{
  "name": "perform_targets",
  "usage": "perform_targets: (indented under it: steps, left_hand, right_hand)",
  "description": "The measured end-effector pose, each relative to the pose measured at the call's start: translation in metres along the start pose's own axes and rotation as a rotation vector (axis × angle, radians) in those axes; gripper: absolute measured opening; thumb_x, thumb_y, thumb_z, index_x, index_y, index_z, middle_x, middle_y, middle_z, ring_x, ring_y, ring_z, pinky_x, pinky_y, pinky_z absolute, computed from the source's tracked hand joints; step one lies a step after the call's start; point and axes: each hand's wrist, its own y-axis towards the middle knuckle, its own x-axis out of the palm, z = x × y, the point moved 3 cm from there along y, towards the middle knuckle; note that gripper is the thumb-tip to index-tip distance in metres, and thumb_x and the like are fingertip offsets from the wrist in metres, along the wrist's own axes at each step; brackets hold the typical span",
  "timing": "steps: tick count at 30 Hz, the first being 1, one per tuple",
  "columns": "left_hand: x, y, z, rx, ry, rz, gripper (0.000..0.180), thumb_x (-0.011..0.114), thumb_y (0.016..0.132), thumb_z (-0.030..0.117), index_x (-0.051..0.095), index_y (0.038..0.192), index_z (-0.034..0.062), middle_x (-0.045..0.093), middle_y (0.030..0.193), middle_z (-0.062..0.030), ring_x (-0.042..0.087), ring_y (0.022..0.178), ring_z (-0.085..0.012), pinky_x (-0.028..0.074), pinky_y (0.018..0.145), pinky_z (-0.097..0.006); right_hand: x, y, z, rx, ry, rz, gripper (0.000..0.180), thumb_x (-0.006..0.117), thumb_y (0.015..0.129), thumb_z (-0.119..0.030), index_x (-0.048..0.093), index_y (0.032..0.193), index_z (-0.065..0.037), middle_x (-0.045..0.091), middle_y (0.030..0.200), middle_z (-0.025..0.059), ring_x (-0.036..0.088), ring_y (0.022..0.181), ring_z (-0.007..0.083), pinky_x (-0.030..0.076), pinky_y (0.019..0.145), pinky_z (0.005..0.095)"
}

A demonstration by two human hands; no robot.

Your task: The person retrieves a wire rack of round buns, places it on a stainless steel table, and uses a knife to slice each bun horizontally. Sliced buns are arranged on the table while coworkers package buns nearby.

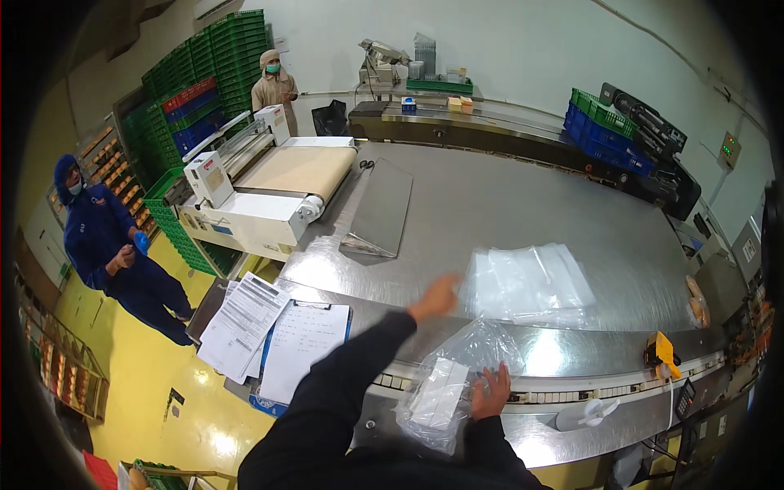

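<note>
My left hand (437, 299) is stretched forward over the steel table, smeared by motion, its fingertips close to the left edge of a stack of clear plastic bags (531, 282). Whether it touches the bags I cannot tell. Nearer to me lies another clear plastic bag (482, 343) with white rectangular packs (441, 394) in it, by the conveyor strip at the table's front. Against the right side of this bag rests my right hand (490, 392), fingers spread and pointing away from me.
Papers (245, 322) and a blue clipboard (302, 343) lie left. Beyond stands a belt machine (278, 171) beside a sloped metal plate (380, 208). A yellow-and-black device (661, 353) and a white roll (588, 413) sit right. Two people (102, 229) stand across the room, one in blue, one in beige.
</note>
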Motion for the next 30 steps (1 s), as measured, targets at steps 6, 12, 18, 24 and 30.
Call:
perform_targets:
  steps: [6, 12, 18, 24, 30]
  left_hand:
    - [0.095, -0.15, 0.078, 0.198, 0.358, -0.223, 0.059, 0.055, 0.094, 0.04, 0.044, 0.144, 0.0107, 0.034, 0.152, -0.0199, 0.028, 0.144, -0.0347, 0.023, 0.115, -0.051]
    - [0.1, -0.158, 0.067, 0.126, 0.349, -0.213, 0.059, 0.057, 0.091, 0.034, 0.045, 0.144, 0.011, 0.033, 0.153, -0.0175, 0.026, 0.145, -0.0318, 0.017, 0.118, -0.051]
    - [0.095, -0.155, 0.083, 0.207, 0.404, -0.16, 0.057, 0.057, 0.091, 0.032, 0.046, 0.143, 0.0103, 0.035, 0.152, -0.0179, 0.029, 0.143, -0.0329, 0.019, 0.116, -0.051]
    - [0.093, -0.153, 0.089, 0.186, 0.408, -0.17, 0.07, 0.055, 0.092, 0.032, 0.027, 0.153, 0.0113, 0.036, 0.151, -0.0171, 0.031, 0.141, -0.0321, 0.019, 0.116, -0.049]
    - [0.091, -0.158, 0.089, 0.176, 0.432, -0.165, 0.069, 0.054, 0.093, 0.033, 0.028, 0.153, 0.0121, 0.036, 0.151, -0.0172, 0.031, 0.142, -0.032, 0.019, 0.116, -0.049]
  right_hand:
    - [-0.001, -0.001, 0.011, 0.027, -0.199, -0.055, 0.044, 0.067, 0.077, -0.014, 0.065, 0.121, -0.007, 0.042, 0.145, 0.0251, 0.036, 0.137, 0.0424, 0.027, 0.113, 0.0508]
    - [0.004, 0.006, 0.005, -0.028, -0.193, -0.062, 0.05, 0.069, 0.078, -0.018, 0.06, 0.127, -0.009, 0.045, 0.142, 0.0267, 0.039, 0.134, 0.0444, 0.032, 0.11, 0.0516]
    - [-0.003, 0.009, -0.002, 0.1, -0.265, -0.102, 0.055, 0.065, 0.085, -0.023, 0.051, 0.138, -0.017, 0.034, 0.153, 0.0198, 0.029, 0.142, 0.037, 0.025, 0.115, 0.0483]
    - [-0.01, 0.008, -0.012, 0.139, -0.282, -0.07, 0.064, 0.062, 0.088, -0.029, 0.04, 0.146, -0.014, 0.029, 0.155, 0.0185, 0.024, 0.146, 0.0332, 0.02, 0.117, 0.0475]
    - [0.005, 0.003, 0.002, 0.132, -0.367, -0.193, 0.066, 0.06, 0.089, -0.031, 0.038, 0.148, -0.011, 0.03, 0.155, 0.017, 0.024, 0.146, 0.0319, 0.019, 0.117, 0.0475]
